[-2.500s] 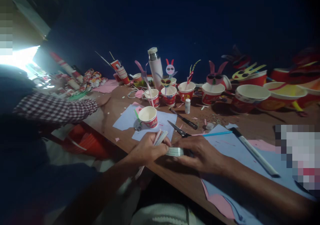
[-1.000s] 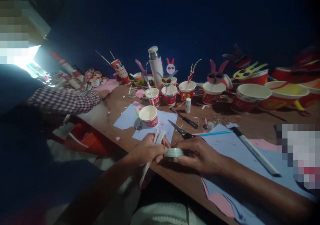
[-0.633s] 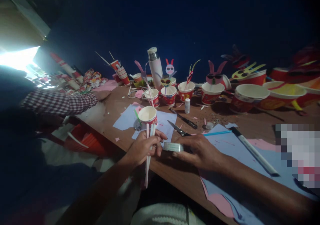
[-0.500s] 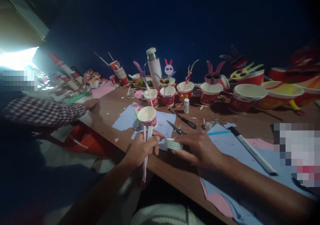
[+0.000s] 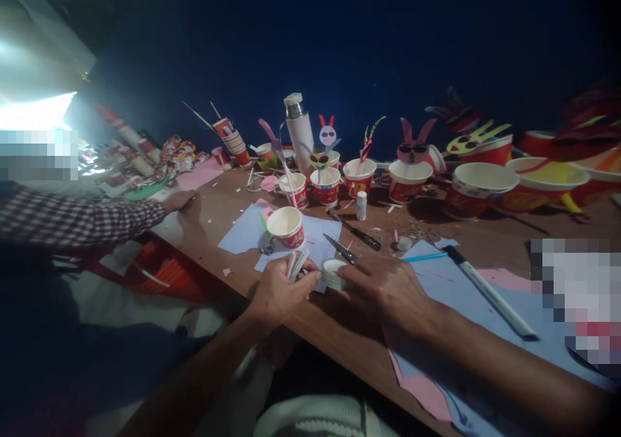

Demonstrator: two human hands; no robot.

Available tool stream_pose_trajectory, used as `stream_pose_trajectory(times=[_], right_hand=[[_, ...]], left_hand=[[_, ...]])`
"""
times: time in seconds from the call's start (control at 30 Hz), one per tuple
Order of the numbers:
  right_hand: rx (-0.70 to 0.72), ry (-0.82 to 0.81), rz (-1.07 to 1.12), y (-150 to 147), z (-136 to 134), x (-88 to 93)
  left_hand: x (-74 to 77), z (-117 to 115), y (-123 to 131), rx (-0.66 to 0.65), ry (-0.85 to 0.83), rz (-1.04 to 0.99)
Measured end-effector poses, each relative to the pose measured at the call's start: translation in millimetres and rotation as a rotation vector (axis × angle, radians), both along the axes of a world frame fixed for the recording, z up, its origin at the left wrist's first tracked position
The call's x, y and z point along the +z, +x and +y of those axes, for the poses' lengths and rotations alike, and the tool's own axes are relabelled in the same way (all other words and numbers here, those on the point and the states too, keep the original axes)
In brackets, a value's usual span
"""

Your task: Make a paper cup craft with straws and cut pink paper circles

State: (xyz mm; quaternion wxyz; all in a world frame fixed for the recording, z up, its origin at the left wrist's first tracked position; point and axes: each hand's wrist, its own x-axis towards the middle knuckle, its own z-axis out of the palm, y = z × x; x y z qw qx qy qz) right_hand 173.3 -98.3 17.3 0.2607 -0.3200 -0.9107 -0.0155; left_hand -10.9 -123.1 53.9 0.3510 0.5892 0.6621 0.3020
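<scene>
Tape roll (image 5: 332,273) touches the right hand (image 5: 388,285), grip unclear; left hand (image 5: 277,289) clasps sticks (image 5: 297,265); handling the roll seems the step, the next move calling for steady sticks

Straws (image 5: 299,264): white, pale pink. Tape roll (image 5: 332,274): whitish. Paper cup (image 5: 287,231): red outside, cream inside. Sheet (image 5: 317,235): pale blue. Counter (image 5: 218,212): brown. Sleeve (image 5: 92,214): dark-and-white check.

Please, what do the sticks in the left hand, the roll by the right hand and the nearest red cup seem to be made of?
Sticks: paper or plastic; they look pale and slim, but the finish is unclear.
Roll: perhaps dull plastic, by its pale, banded side.
Cup: probably coated paperboard, by the thin wall, pale rim and printed red outside.
</scene>
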Motion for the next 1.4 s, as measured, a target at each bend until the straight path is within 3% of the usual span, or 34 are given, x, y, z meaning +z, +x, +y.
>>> stream_pose_trajectory(times=[0.17, 0.27, 0.5, 0.67, 0.97, 1.13, 1.4], right_hand=[[0.002, 0.001, 0.0, -1.9, -0.8, 0.7], [-0.008, -0.062, 0.021, -3.3, -1.0, -0.8], [0.116, -0.495, 0.252, -0.1, 0.4, 1.5], [0.178, -0.637, 0.375, -0.2, 2.6, 1.7], [0.146, -0.857, 0.648, -5.9, -0.7, -3.9], [0.245, -1.154, 0.899, -8.0, -3.3, -11.4], [0.484, -1.418, 1.137, -10.3, -2.4, -14.7]], left_hand=[[1.2, 0.9, 2.7, -0.053, 0.075, 0.104], [1.3, 2.0, 1.7, -0.04, 0.055, 0.067], [-4.6, 6.6, -7.9, -0.117, -0.013, -0.363], [-6.0, 6.9, -10.2, -0.103, -0.088, -0.611], [1.8, 8.6, -5.0, -0.094, -0.09, -0.865], [7.1, 10.5, -2.2, -0.115, -0.141, -1.022], [1.4, 9.3, -0.2, -0.222, -0.263, -1.359]])
